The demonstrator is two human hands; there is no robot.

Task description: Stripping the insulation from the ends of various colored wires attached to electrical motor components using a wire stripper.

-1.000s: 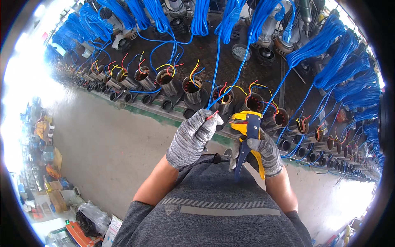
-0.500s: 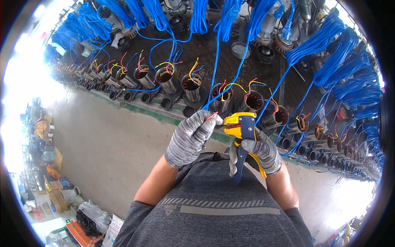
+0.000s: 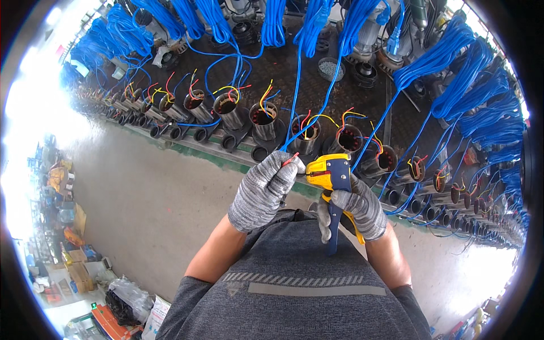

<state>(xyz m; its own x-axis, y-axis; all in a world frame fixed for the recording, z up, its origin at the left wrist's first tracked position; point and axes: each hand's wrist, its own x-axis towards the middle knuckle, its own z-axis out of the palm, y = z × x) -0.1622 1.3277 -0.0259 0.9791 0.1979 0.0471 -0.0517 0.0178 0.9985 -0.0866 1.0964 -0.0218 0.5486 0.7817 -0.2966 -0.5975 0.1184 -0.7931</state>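
Observation:
In a grey knitted glove, my left hand (image 3: 262, 188) is closed around the end of a blue cable (image 3: 287, 145). A short red wire (image 3: 291, 159) pokes out between its thumb and fingers. My right hand (image 3: 363, 208), gloved the same way, grips a yellow and dark blue wire stripper (image 3: 329, 172) by its handles. The stripper's jaw end points left and sits right at my left fingertips. Whether a wire lies inside the jaws is too small to tell. Just beyond both hands stands an open metal cylinder (image 3: 306, 144) with coloured leads coming out.
A long row of similar metal cylinders (image 3: 264, 126) with loose wires lines the bench edge. Bundled blue cables (image 3: 435, 59) hang along the far side. A round dish of small parts (image 3: 331, 69) sits on the dark bench top (image 3: 272, 71). Boxes and bags (image 3: 127, 300) lie at lower left.
The stripper's handles have drawn slightly closer together in my right hand, and its head has shifted a little left. My left hand stays almost in place, still pinching the cable end.

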